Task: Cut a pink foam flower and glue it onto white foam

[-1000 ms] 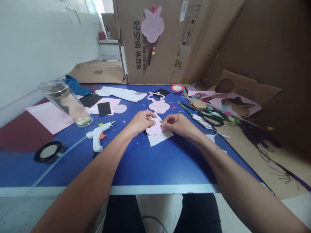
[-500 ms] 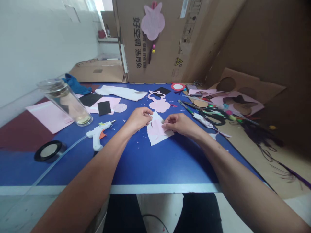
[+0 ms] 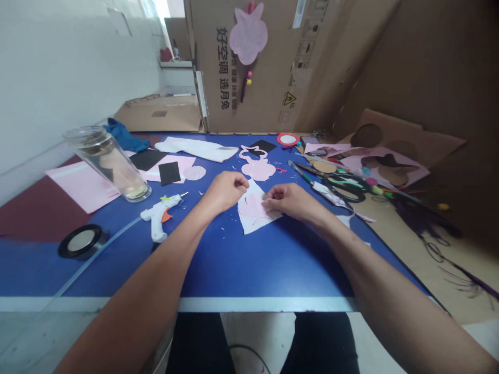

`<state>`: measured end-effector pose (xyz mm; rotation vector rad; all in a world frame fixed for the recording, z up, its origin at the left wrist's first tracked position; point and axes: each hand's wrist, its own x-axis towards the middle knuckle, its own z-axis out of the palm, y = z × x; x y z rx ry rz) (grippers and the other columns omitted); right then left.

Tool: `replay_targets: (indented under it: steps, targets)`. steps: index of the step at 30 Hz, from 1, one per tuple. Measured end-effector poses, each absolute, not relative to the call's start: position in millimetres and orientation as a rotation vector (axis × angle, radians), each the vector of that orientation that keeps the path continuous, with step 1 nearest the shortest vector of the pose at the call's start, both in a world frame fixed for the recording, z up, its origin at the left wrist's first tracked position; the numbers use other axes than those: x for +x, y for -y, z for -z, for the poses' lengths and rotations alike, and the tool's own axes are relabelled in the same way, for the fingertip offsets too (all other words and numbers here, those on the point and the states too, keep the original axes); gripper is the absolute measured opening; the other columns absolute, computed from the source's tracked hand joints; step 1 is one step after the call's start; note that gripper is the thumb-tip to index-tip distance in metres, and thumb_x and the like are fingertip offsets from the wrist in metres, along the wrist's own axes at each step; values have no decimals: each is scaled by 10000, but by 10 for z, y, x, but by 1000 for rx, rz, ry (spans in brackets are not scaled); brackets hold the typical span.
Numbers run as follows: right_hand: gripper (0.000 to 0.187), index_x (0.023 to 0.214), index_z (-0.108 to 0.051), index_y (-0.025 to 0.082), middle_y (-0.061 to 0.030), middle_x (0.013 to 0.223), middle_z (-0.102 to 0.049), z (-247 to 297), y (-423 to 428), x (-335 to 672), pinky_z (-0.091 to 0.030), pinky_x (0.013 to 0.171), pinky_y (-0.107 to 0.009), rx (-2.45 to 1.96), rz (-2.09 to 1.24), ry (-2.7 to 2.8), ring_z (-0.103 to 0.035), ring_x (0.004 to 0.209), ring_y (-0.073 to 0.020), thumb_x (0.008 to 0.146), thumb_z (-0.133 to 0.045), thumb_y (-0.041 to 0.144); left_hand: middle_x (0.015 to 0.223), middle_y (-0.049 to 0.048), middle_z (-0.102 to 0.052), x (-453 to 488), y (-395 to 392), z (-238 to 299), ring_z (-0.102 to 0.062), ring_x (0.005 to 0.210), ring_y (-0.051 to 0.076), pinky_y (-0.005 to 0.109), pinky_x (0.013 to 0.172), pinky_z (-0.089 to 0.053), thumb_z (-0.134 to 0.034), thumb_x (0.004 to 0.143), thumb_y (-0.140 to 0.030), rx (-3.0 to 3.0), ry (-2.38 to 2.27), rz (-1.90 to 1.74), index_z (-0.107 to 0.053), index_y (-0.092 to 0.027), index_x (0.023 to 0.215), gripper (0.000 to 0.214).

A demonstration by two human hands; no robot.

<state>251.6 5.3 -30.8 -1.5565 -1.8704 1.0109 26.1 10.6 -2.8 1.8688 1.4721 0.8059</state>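
A white sheet point(image 3: 251, 227) lies on the blue table in front of me, with pink pieces point(image 3: 254, 206) on top of it. At the sheet's upper left edge is my left hand point(image 3: 228, 191), thumb and fingertips pinched together; whatever is between them is too small to make out. My right hand point(image 3: 287, 199) is closed at the right side of the sheet, its fingertips pinching the edge of a pink piece. Just beyond both hands rests a pink scalloped cutout point(image 3: 258, 170), below a pink outline frame point(image 3: 262, 155).
To the left are a white glue gun point(image 3: 158, 221), a tape roll point(image 3: 82, 241) and a tilted glass jar point(image 3: 117, 166). Black-handled scissors point(image 3: 346, 191) and craft scraps lie right. A cardboard panel point(image 3: 265, 104) stands behind, with a pink ornament point(image 3: 248, 36) hanging on it.
The left hand has lifted slightly away from the pink pieces, fingertips still together. The right hand stays at the sheet's right side. The whole view has shifted a little.
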Motion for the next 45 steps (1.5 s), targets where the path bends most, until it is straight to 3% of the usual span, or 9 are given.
replay_targets:
  steps: [7, 14, 17, 22, 28, 34, 41, 45]
  targets:
    - [72, 811, -767, 188, 3, 673, -721, 287, -41, 2491, -426, 533, -226, -1592, -989, 1891, -617, 599, -135, 774, -796, 243, 855, 30, -815, 365, 77, -67, -716, 789, 179, 307, 758, -504, -532, 775, 33, 2179, -1339, -601, -826, -199, 813, 377]
    - [87, 826, -770, 199, -5, 678, -759, 220, -51, 2542, -420, 536, -236, -1639, -908, 1927, -614, 571, -135, 853, -759, 281, 891, 49, -818, 381, 109, 4, -719, 807, 191, 306, 746, -498, -532, 789, 30, 2329, -1343, -399, -833, -201, 840, 383]
    - [148, 855, -771, 203, -16, 711, -778, 140, -71, 2633, -394, 521, -249, -1689, -808, 1898, -603, 562, -138, 903, -716, 331, 1006, 54, -826, 385, 104, 25, -732, 912, 208, 308, 780, -501, -516, 803, 26, 2409, -1317, -350, -834, -207, 914, 409]
    - [127, 867, -786, 206, -7, 697, -757, 73, -87, 2723, -369, 533, -264, -1745, -679, 1890, -572, 557, -139, 868, -741, 324, 1185, 48, -802, 394, 102, 77, -729, 1055, 231, 315, 848, -522, -504, 817, 15, 2564, -1209, -260, -832, -242, 1039, 472]
    - [121, 881, -793, 201, -2, 722, -756, 86, -72, 2695, -369, 539, -262, -1692, -705, 1941, -578, 583, -137, 865, -715, 293, 1174, 52, -823, 357, 57, 45, -746, 1058, 220, 328, 924, -556, -508, 887, -35, 2375, -1283, -418, -826, -232, 1099, 430]
    - [100, 890, -801, 209, 1, 762, -752, 139, -64, 2648, -388, 589, -260, -1607, -723, 2039, -598, 642, -141, 844, -713, 223, 1113, 59, -830, 228, -72, -48, -755, 1038, 233, 383, 1021, -555, -538, 873, -29, 2194, -1485, -653, -834, -217, 1059, 397]
    - [172, 986, -837, 233, -4, 827, -768, 206, -52, 2590, -394, 619, -276, -1604, -726, 2135, -615, 686, -154, 841, -766, 293, 1271, 72, -806, 213, -66, 6, -731, 1185, 242, 371, 1052, -531, -548, 896, -14, 2194, -1452, -575, -818, -220, 1131, 413]
    - [166, 968, -831, 232, -8, 838, -774, 205, -52, 2591, -391, 616, -281, -1616, -708, 2165, -630, 701, -163, 849, -760, 325, 1236, 73, -815, 207, -58, 27, -749, 1124, 244, 364, 999, -545, -556, 886, -23, 2199, -1434, -461, -811, -221, 1178, 435]
